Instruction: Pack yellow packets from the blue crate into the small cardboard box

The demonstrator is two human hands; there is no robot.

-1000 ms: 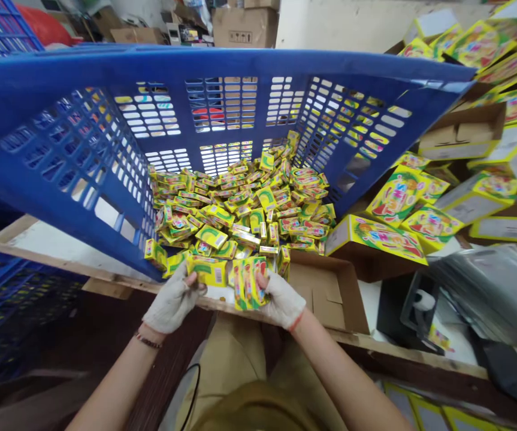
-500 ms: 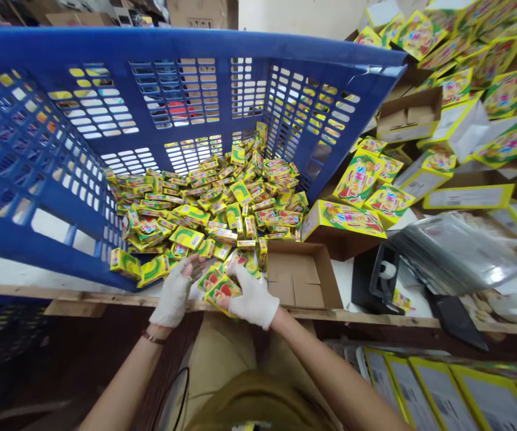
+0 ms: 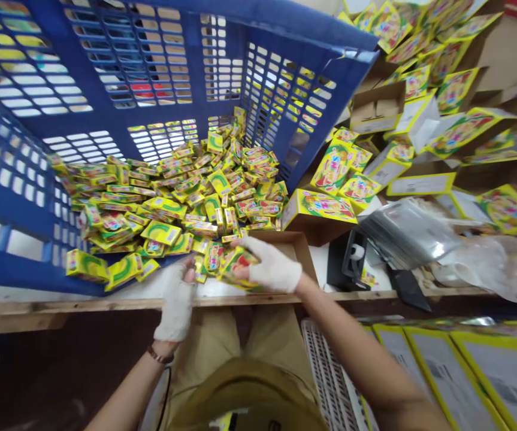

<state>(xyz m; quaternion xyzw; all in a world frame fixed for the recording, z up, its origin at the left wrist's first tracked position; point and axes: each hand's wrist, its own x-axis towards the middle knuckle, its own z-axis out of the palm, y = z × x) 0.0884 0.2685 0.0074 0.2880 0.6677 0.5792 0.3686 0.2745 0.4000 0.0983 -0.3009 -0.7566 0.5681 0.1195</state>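
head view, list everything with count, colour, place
table: one, white with wooden edge, centre
crate: one, blue, on table, left to centre
small boxes: many, yellow and green, in crate and on table
tray: one, brown, on table, partly covered
larger boxes: many, yellow and white, piled right
holder: one, black, right of tray
plastic sheets: several, clear, right of holder
flat boxes: several, white and yellow, lower right
basket: one, white, below table
trousers: one pair, tan, bottom centre
bracelet: one, dark, left wrist
left hand: one, white-gloved, open near small boxes
right hand: one, white-gloved, holding small boxes, number unclear
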